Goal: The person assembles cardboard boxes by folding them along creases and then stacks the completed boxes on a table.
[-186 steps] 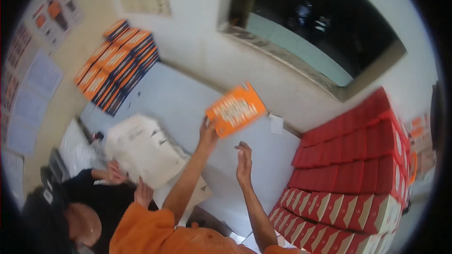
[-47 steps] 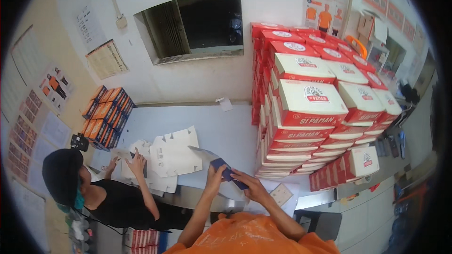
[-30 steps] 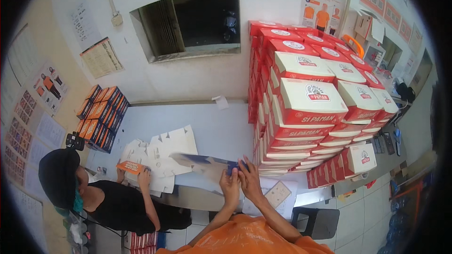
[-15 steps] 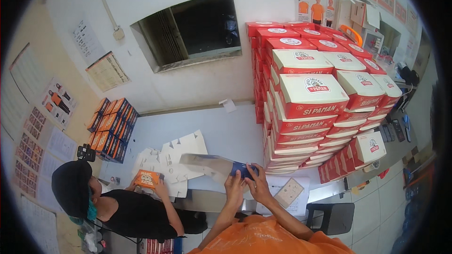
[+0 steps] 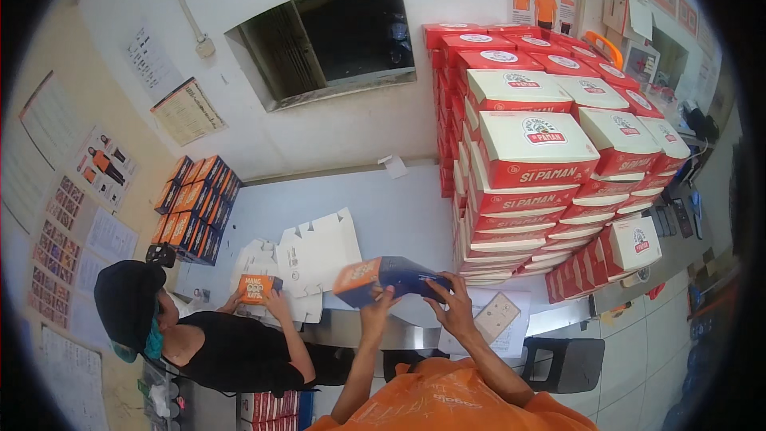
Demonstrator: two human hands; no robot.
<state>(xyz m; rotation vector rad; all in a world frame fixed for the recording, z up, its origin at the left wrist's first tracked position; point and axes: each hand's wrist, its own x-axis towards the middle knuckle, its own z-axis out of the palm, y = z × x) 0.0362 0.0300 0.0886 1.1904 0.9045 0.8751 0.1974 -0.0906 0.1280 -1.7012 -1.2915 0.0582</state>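
Both my hands grip an orange and dark blue cardboard food box [image 5: 399, 278], held over the table's front edge and partly folded, its outline a little smeared by motion. My left hand [image 5: 377, 309] is closed on its lower edge near the orange part. On the blue end, my right hand [image 5: 453, 302] pinches a flap or corner. Flat white box blanks [image 5: 319, 249] lie on the table [image 5: 263, 199] just beyond and to the left. To my left, a co-worker in black holds a small orange box [image 5: 260, 289] in both hands.
A tall stack of red and cream boxes [image 5: 535, 148] fills the table's right side. Folded orange and blue boxes [image 5: 195, 206] are stacked at the far left. Papers with a brown card [image 5: 499, 315] lie right of my hands, above a dark stool [image 5: 568, 363].
The box in my hands has turned from its plain inner side to its printed outside. My left hand moved slightly left and my right hand right, so they are farther apart.
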